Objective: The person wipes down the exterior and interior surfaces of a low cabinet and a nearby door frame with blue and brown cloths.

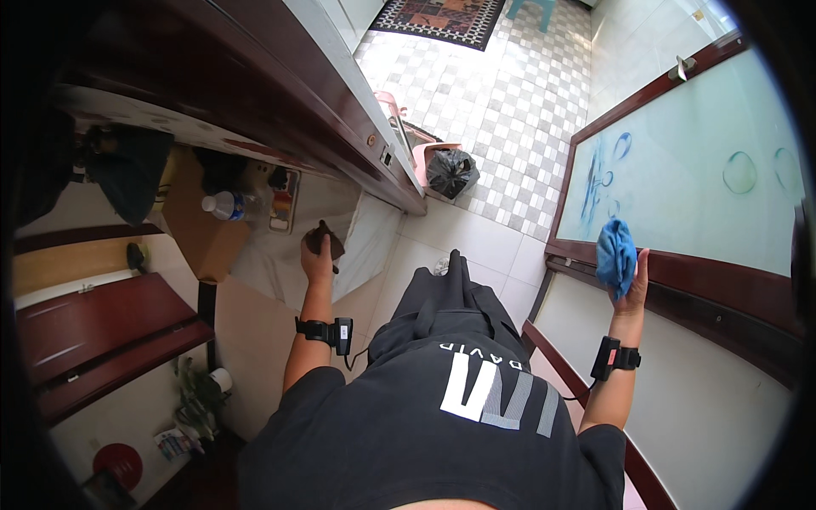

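My right hand (634,291) is raised on the right, its fingers mostly behind a bunched blue cloth (615,255) that it grips. The cloth lies over the lower edge of a frosted glass door panel (680,161) with painted blue bubbles and a dark red wooden frame (722,276). Whether it presses on the door cannot be told. On the left, my left hand (318,259) is closed round a crumpled dark brown cloth (326,239). That hand is above a pale marbled surface (365,242). Both wrists wear black bands with small boxes and cables.
A dark red door frame (340,127) rises at the left of the doorway. Beyond it, a black plastic bag (451,172) sits by a pink dustpan (422,153) on checkered tiles. A bottle (223,206) and a cardboard box (195,221) stand left of my left hand.
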Motion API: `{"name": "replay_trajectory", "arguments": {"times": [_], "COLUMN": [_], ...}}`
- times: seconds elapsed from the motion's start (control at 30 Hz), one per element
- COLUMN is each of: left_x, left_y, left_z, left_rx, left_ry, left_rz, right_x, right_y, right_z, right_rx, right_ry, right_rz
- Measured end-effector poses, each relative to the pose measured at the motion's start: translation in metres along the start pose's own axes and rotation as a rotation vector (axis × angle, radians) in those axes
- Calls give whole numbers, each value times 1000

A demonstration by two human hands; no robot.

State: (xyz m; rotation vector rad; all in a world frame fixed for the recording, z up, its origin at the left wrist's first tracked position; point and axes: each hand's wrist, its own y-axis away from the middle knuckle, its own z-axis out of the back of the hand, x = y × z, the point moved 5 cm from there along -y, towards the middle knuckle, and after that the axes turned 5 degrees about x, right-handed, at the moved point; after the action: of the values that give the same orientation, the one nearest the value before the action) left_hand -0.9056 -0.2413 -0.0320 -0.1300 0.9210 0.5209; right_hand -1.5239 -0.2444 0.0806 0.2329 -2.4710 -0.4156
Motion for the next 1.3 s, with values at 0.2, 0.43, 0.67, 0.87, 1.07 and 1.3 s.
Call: {"name": "replay_trajectory", "arguments": {"times": [0.2,0.43,0.67,0.87,1.07,1.3], "left_x": [21,-10,-236,-389,-362,-301], "left_y": [-10,29,43,103,120,90], "left_z": [6,19,58,65,26,-28], "left_rx": [70,-9,-245,-728,-975,-791], "left_ry": [-252,355,1053,263,-245,15], "left_rz": [83,267,-250,-914,-1015,-738], "right_x": [9,7,8,32,26,18], "right_y": [-19,-54,-123,-160,-144,-183], "right_z": [0,-45,-51,-26,-11,38], "right_rx": [57,105,275,429,460,347], "right_ry": [22,58,-42,-127,-93,-46], "right_rz": [-3,-73,-169,-260,-324,-388]}}
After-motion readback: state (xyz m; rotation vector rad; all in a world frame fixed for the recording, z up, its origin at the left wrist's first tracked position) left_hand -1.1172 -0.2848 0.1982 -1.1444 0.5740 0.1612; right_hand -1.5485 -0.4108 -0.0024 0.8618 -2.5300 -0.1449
